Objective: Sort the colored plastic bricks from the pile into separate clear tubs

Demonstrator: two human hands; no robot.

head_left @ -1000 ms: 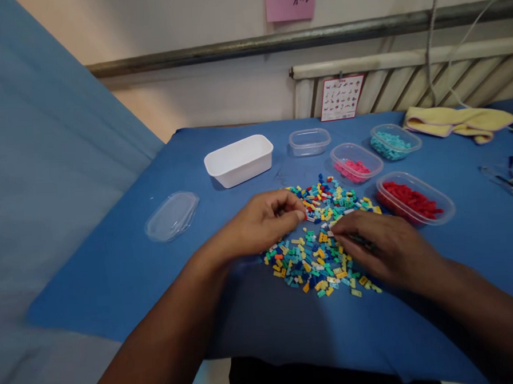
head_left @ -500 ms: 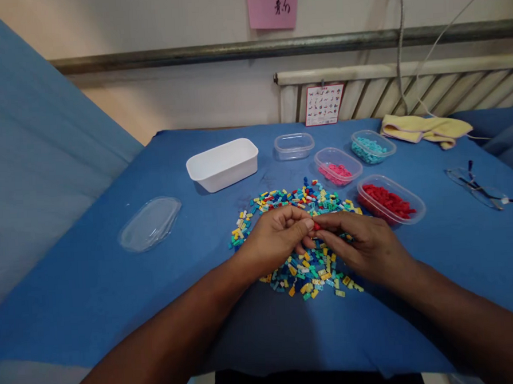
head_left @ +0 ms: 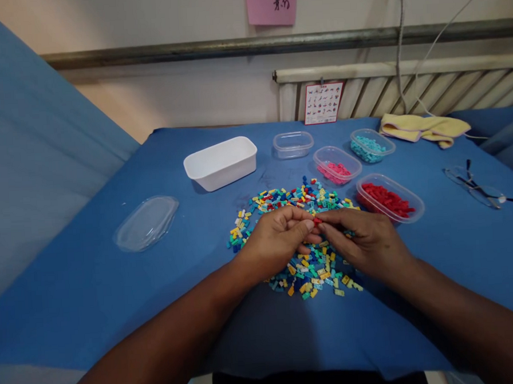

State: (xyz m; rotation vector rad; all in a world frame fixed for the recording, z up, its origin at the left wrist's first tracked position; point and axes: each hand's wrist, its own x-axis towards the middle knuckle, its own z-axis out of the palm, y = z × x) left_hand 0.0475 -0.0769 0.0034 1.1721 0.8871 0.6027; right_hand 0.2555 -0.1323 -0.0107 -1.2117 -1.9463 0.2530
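Just right of the frame's centre, we pinch a red brick (head_left: 317, 221) between the fingertips of our left hand (head_left: 280, 238) and right hand (head_left: 366, 236). It looks small, bright and glossy (our fingers cover most of it, so we cannot tell its full shape). Around our hands lies a colourful pile (head_left: 316, 277); at centre right, a clear tub (head_left: 418, 208) holds red pieces.

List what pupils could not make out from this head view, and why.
All head view:
Red piece: shape covered by gripping fingers.
Multicoloured toy bricks: some hidden beneath the left hand and right hand.
Pink paper note: top cut off by the upper edge.
Picture card: drawings too small to identify.
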